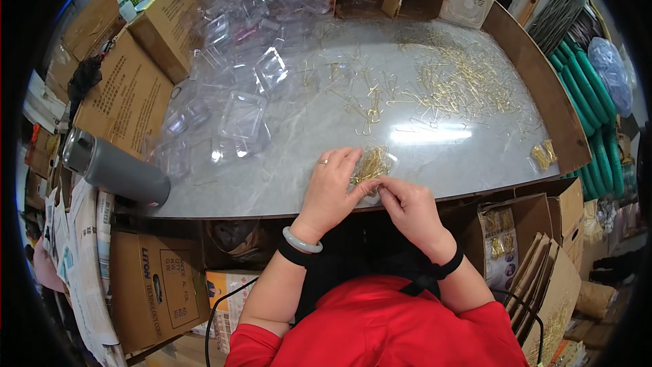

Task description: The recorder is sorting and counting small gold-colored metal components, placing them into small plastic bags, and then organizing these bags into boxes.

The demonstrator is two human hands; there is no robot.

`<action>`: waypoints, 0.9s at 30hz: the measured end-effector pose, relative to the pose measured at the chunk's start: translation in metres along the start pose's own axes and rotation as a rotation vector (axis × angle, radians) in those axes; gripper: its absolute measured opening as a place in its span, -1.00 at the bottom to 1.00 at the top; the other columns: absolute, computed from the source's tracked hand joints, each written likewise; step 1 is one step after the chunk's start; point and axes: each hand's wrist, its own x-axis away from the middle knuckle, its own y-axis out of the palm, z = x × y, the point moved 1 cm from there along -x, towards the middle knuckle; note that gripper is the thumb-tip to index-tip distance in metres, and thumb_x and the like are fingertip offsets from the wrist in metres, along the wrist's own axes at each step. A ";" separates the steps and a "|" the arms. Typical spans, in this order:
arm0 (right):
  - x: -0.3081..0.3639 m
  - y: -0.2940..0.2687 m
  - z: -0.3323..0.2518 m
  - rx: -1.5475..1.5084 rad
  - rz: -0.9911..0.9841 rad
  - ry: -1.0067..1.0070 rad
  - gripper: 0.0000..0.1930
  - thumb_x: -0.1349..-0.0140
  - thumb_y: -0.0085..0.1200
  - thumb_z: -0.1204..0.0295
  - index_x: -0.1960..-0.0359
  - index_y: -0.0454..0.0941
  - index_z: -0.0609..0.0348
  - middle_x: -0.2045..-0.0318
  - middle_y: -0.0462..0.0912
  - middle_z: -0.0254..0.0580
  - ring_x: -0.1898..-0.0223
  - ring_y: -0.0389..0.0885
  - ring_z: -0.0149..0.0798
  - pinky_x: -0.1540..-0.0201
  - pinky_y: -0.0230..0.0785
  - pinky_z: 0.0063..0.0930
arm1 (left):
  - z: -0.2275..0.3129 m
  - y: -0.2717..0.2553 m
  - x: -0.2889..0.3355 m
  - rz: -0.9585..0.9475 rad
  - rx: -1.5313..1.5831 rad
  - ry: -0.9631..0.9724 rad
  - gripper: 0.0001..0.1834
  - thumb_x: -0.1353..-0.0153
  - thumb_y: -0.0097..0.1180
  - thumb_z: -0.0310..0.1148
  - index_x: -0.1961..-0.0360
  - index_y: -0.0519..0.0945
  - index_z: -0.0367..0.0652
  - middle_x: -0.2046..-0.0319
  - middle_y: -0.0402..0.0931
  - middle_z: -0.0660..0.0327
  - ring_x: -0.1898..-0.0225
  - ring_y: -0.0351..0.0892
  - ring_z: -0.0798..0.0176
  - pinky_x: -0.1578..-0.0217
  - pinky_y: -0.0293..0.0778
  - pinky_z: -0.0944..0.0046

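Grey, marble-patterned tabletop (pixel 295 163) curves before me, with a jumbled heap of clear plastic boxes (pixel 242 115) at eleven o'clock, loose golden wire hooks (pixel 465 85) strewn at one o'clock and a dark grey cylindrical bottle (pixel 125 170) at ten o'clock. At twelve o'clock, near the table's edge, is a small see-through packet of golden wire (pixel 373 163), its long axis pointing roughly towards one o'clock. My left hand (pixel 331 187) is nearer, holding its left side between curved fingers and thumb; from four o'clock, my right hand (pixel 412 212) pinches its near end, whether film or wire I cannot tell
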 end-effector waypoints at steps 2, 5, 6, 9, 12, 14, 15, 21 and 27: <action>-0.002 -0.008 -0.004 -0.120 -0.088 0.108 -0.82 -0.30 0.15 0.43 0.11 0.69 0.12 0.41 0.70 0.06 0.36 0.71 0.08 0.31 0.53 -0.19 | 0.001 0.000 0.001 -0.003 -0.023 -0.005 -0.33 -0.21 0.32 -0.04 -0.15 0.51 -0.37 -0.08 0.51 -0.08 -0.11 0.45 -0.18 -0.16 0.38 -0.03; -0.026 -0.026 -0.003 -0.033 0.000 0.122 -0.83 -0.29 0.16 0.41 0.15 0.71 0.14 0.42 0.71 0.04 0.37 0.72 0.04 0.32 0.52 -0.22 | 0.006 0.000 0.000 -0.014 -0.077 0.006 -0.28 -0.17 0.34 0.00 -0.18 0.50 -0.35 -0.10 0.50 -0.08 -0.13 0.44 -0.17 -0.18 0.36 -0.03; -0.038 -0.031 0.000 0.002 0.033 0.095 -0.83 -0.28 0.17 0.40 0.18 0.72 0.15 0.43 0.71 0.04 0.36 0.72 0.05 0.31 0.52 -0.22 | 0.008 0.001 -0.001 -0.023 -0.110 0.024 -0.25 -0.15 0.35 0.01 -0.18 0.49 -0.36 -0.11 0.49 -0.08 -0.14 0.43 -0.17 -0.20 0.34 -0.03; -0.081 -0.037 0.011 0.182 -0.037 -0.011 -0.81 -0.22 0.22 0.34 0.24 0.73 0.19 0.42 0.71 0.05 0.35 0.72 0.04 0.28 0.52 -0.21 | 0.007 0.000 -0.001 -0.018 -0.090 0.029 -0.25 -0.13 0.36 0.00 -0.18 0.50 -0.37 -0.10 0.50 -0.06 -0.14 0.43 -0.16 -0.21 0.33 -0.04; -0.114 -0.033 0.020 0.183 -0.397 0.161 -0.72 -0.21 0.23 0.29 0.22 0.72 0.28 0.49 0.67 -0.20 0.48 0.54 -0.40 0.34 0.43 -0.39 | 0.008 -0.001 -0.002 -0.013 -0.092 0.040 -0.27 -0.13 0.36 -0.02 -0.17 0.50 -0.37 -0.09 0.51 -0.04 -0.14 0.43 -0.14 -0.20 0.35 -0.03; -0.122 -0.028 0.024 0.120 -0.476 0.187 -0.71 -0.20 0.23 0.27 0.22 0.71 0.28 0.49 0.67 -0.21 0.47 0.54 -0.39 0.33 0.43 -0.39 | 0.006 0.001 0.000 -0.011 -0.088 0.041 -0.27 -0.13 0.36 -0.03 -0.17 0.51 -0.37 -0.08 0.51 -0.03 -0.14 0.43 -0.13 -0.20 0.36 -0.03; -0.123 -0.026 0.026 0.052 -0.551 0.218 -0.70 -0.19 0.23 0.25 0.23 0.70 0.29 0.49 0.66 -0.22 0.46 0.53 -0.39 0.32 0.43 -0.40 | 0.005 0.002 0.000 -0.015 -0.086 0.044 -0.28 -0.14 0.35 -0.03 -0.17 0.51 -0.37 -0.08 0.52 -0.03 -0.14 0.43 -0.13 -0.19 0.36 -0.02; -0.105 -0.032 0.023 0.015 -0.322 0.172 -0.79 -0.21 0.18 0.34 0.27 0.69 0.24 0.44 0.70 -0.02 0.38 0.66 -0.11 0.27 0.48 -0.27 | 0.006 0.000 0.003 -0.006 -0.091 0.039 -0.30 -0.15 0.34 -0.05 -0.17 0.52 -0.36 -0.06 0.52 -0.03 -0.14 0.44 -0.12 -0.19 0.37 -0.02; -0.067 -0.020 0.028 0.114 -0.196 -0.133 -0.82 -0.31 0.17 0.36 0.19 0.66 0.22 0.32 0.69 0.01 0.29 0.67 -0.03 0.22 0.49 -0.29 | 0.005 0.002 0.003 0.004 -0.067 0.032 -0.31 -0.14 0.36 -0.06 -0.16 0.52 -0.36 -0.08 0.50 -0.04 -0.15 0.43 -0.13 -0.21 0.35 -0.02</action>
